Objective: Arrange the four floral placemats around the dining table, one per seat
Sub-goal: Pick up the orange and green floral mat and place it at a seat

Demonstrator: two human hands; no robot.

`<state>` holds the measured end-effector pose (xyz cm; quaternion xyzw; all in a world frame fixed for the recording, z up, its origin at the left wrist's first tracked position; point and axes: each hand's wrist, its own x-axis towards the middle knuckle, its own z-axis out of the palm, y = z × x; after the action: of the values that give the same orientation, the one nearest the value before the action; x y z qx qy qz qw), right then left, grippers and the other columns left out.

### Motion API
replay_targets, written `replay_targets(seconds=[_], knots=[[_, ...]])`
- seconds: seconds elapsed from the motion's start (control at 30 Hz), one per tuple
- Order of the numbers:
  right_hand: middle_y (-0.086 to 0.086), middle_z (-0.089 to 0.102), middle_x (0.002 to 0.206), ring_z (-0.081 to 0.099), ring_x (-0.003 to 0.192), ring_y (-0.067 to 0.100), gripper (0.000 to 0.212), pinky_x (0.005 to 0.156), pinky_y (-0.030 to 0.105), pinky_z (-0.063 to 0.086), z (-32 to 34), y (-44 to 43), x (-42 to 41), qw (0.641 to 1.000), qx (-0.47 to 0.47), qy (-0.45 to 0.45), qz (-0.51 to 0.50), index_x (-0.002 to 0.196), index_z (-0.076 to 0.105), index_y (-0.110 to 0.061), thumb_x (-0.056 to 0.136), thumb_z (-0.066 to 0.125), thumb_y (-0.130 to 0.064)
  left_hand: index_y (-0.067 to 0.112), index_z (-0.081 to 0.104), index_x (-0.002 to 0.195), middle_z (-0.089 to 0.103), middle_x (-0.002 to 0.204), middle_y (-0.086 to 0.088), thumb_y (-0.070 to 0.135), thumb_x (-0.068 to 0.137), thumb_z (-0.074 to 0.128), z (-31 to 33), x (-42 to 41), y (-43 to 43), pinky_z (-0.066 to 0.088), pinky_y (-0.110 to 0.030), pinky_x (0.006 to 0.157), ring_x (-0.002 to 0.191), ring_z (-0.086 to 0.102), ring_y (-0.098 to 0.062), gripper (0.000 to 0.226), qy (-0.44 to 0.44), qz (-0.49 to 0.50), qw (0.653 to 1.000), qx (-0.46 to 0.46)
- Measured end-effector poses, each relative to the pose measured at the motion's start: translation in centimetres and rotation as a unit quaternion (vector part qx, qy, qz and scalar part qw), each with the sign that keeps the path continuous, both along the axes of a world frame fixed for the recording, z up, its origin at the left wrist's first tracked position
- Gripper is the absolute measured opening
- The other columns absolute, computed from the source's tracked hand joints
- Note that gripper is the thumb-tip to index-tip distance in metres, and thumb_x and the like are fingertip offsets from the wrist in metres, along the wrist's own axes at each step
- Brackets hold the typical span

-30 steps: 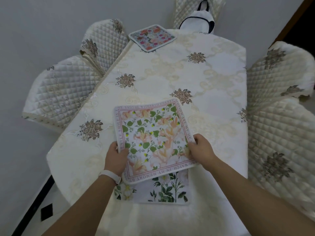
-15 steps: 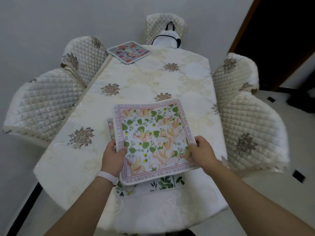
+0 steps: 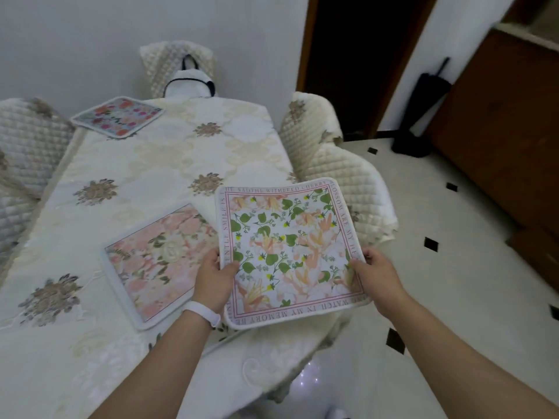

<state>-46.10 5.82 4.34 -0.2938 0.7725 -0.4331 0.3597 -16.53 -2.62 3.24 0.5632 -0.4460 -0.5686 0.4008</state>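
I hold a square placemat with green leaves, peach flowers and a lettered border (image 3: 290, 252) above the table's near right edge. My left hand (image 3: 215, 278) grips its left edge and my right hand (image 3: 376, 278) grips its right edge. A pink rose placemat (image 3: 157, 261) lies flat on the cream tablecloth (image 3: 169, 164) near the front, left of the held mat. A sliver of another leafy mat (image 3: 222, 328) peeks out beneath my left wrist. A bright floral placemat (image 3: 118, 117) lies at the table's far left corner.
Quilted cream chairs stand around the table: on the right (image 3: 338, 176), at the far end (image 3: 178, 65) with a white bag (image 3: 189, 84) on it, and on the left (image 3: 27, 146). A dark doorway (image 3: 360, 55) and a wooden cabinet (image 3: 514, 131) lie right of the table, beyond white tiled floor.
I lifted the leafy placemat off the stack and carried it rightward, uncovering the pink rose mat. My view swung right toward the right-hand chair and floor.
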Motion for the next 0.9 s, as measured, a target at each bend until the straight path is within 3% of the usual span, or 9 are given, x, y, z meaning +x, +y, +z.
replay_targets(seconds=[0.1, 0.27, 0.47, 0.7, 0.9], knots=[[-0.004, 0.075, 0.085, 0.073, 0.073, 0.017, 0.015, 0.065, 0.038, 0.06, -0.1, 2.7, -3.8, 0.999, -0.006, -0.005, -0.046, 0.085, 0.067, -0.025, 0.089, 0.059, -0.013, 0.02, 0.058, 0.112, 0.07, 0.103, -0.003, 0.005, 0.089, 0.058, 0.2, -4.5, 0.3, 0.056, -0.034, 0.063, 0.083, 0.069, -0.02, 0.027, -0.018, -0.042, 0.999, -0.006], [-0.005, 0.076, 0.084, 0.074, 0.073, 0.017, 0.017, 0.069, 0.04, 0.061, -0.6, 7.0, -11.5, 0.995, -0.024, -0.023, -0.096, 0.087, 0.068, -0.024, 0.09, 0.058, -0.01, 0.027, 0.06, 0.097, 0.072, 0.097, -0.006, 0.008, 0.088, 0.059, 0.3, -13.6, 1.1, 0.058, -0.051, 0.072, 0.08, 0.071, -0.027, 0.022, -0.026, -0.095, 0.995, -0.004], [0.001, 0.076, 0.085, 0.075, 0.073, 0.024, 0.014, 0.069, 0.043, 0.061, -0.1, 11.0, -23.7, 0.987, -0.044, -0.057, -0.146, 0.087, 0.067, -0.018, 0.092, 0.059, -0.008, 0.028, 0.062, 0.095, 0.074, 0.095, -0.006, 0.008, 0.087, 0.059, 0.9, -27.0, 3.2, 0.058, -0.052, 0.073, 0.079, 0.073, -0.027, 0.022, -0.02, -0.126, 0.992, -0.005], [0.007, 0.076, 0.087, 0.074, 0.075, 0.028, 0.013, 0.07, 0.042, 0.059, 1.4, 14.4, -37.1, 0.978, -0.08, -0.079, -0.176, 0.09, 0.067, -0.014, 0.09, 0.057, -0.006, 0.017, 0.064, 0.102, 0.075, 0.092, -0.009, 0.001, 0.086, 0.059, 2.3, -41.4, 4.2, 0.058, -0.039, 0.064, 0.078, 0.073, -0.028, 0.023, 0.006, -0.149, 0.989, -0.01], [0.006, 0.076, 0.083, 0.074, 0.071, 0.023, 0.016, 0.062, 0.034, 0.058, 1.7, 12.6, -43.7, 0.969, -0.101, -0.125, -0.186, 0.089, 0.068, -0.015, 0.09, 0.057, -0.004, 0.031, 0.063, 0.094, 0.076, 0.089, 0.004, 0.011, 0.087, 0.061, 3.7, -48.4, 2.0, 0.057, -0.033, 0.062, 0.075, 0.073, -0.018, 0.022, -0.048, -0.163, 0.984, -0.043]])
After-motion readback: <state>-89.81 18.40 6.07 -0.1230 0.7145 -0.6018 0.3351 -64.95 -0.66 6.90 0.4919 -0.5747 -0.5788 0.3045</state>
